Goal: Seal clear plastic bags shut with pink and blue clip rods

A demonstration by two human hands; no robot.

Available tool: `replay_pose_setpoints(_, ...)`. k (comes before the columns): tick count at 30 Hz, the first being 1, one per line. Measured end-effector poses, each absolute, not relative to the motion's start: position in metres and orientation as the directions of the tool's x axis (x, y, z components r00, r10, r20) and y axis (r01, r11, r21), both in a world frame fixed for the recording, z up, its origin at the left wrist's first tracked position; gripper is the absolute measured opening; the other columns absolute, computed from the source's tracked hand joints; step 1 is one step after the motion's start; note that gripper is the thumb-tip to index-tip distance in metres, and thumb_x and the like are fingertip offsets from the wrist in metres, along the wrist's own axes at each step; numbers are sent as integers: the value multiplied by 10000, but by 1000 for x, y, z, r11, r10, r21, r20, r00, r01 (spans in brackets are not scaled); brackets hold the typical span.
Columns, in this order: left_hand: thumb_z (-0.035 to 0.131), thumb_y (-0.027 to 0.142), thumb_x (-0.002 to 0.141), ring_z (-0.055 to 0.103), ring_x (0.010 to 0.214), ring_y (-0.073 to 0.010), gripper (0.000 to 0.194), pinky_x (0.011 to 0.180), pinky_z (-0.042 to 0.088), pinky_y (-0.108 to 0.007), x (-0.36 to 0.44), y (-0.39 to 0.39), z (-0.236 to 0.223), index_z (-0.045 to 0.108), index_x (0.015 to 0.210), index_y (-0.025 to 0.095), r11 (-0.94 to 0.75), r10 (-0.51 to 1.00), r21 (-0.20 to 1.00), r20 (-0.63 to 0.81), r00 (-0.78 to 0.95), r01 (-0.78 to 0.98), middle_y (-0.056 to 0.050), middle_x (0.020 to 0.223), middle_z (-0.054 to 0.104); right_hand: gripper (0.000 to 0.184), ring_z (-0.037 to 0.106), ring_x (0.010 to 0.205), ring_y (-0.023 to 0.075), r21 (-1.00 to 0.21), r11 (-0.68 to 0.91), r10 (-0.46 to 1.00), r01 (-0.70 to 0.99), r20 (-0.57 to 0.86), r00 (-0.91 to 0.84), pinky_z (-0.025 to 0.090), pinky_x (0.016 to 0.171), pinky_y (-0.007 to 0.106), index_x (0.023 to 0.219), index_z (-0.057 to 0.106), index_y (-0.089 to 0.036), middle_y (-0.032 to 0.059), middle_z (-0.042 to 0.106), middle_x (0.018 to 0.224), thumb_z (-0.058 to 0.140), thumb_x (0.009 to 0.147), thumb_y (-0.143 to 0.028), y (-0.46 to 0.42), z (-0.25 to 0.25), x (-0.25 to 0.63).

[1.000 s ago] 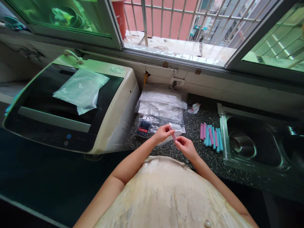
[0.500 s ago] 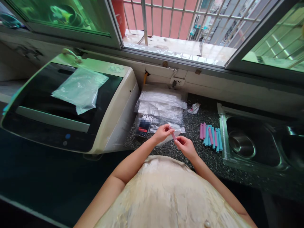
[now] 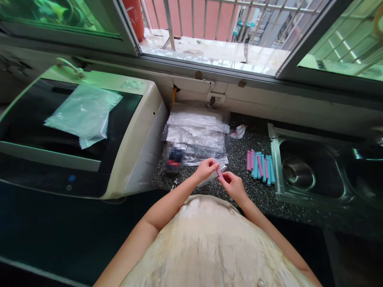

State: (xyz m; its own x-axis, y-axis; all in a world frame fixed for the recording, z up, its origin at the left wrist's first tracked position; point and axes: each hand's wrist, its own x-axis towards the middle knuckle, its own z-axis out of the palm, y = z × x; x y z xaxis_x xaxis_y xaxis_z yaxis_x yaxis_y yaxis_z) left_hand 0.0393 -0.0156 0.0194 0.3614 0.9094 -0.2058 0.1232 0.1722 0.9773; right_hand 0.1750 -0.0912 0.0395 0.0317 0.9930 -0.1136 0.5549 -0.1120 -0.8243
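A pink bag-sealing clip slants between my two hands above the counter. The fingers of my left hand pinch its upper end. My right hand is closed on the lower end with thumb and fingertips. Under the clip a clear plastic bag shows partly; the hands hide much of it, and I cannot tell whether the clip grips its edge. Just beyond lies a stack of clear plastic bags. Pink and blue sealing clips lie in a row to the right.
At left stands a washing machine with a plastic bag on its lid. A steel sink holding a metal bowl is at right. A crumpled wrapper and a blurred-out item lie on the speckled counter.
The view has turned slightly, so the surroundings sit farther left and a little higher. Both hands keep nearly the same hold on the pink clip.
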Motion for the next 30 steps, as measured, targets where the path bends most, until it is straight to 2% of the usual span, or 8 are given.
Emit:
replay_pose_setpoints(5,547,443,698,316,535,-73,351,532,254,-220,57,-16,9,408,552,156,163,885,973,-216,413,161,60,519,356,221,577,563,150,-758,-123,992,640,-110,60,408,546,250,729,620,-182,38,653,650,504,769,-365,-97,31,190)
replay_pose_setpoints(13,522,481,708,317,543,-71,370,532,252,-222,94,-13,-1,406,579,154,160,842,974,-218,493,158,58,540,358,244,583,571,148,-760,-177,983,626,-113,142,414,550,243,740,618,-181,33,651,651,492,774,-387,-102,21,221)
replay_pose_setpoints(20,552,473,697,345,548,-67,353,532,286,-214,131,-15,-1,431,632,148,231,803,972,-221,554,52,54,563,389,263,582,568,154,-729,-232,966,644,-97,239,424,558,251,739,611,-184,39,642,640,468,777,-401,-102,16,251)
replay_pose_setpoints(25,549,367,694,373,506,-57,240,500,305,-199,153,-12,-6,453,671,148,351,722,935,-309,620,56,57,551,433,280,575,550,152,-715,-266,951,647,-85,298,427,553,253,735,616,-185,36,637,621,458,776,-412,-102,10,272)
replay_pose_setpoints(30,489,225,694,396,523,-62,91,513,315,-197,174,-5,-18,491,665,139,297,702,939,-339,626,174,51,557,461,275,587,559,160,-713,-299,937,635,-92,338,436,566,260,743,621,-185,39,645,628,461,769,-407,-102,1,291)
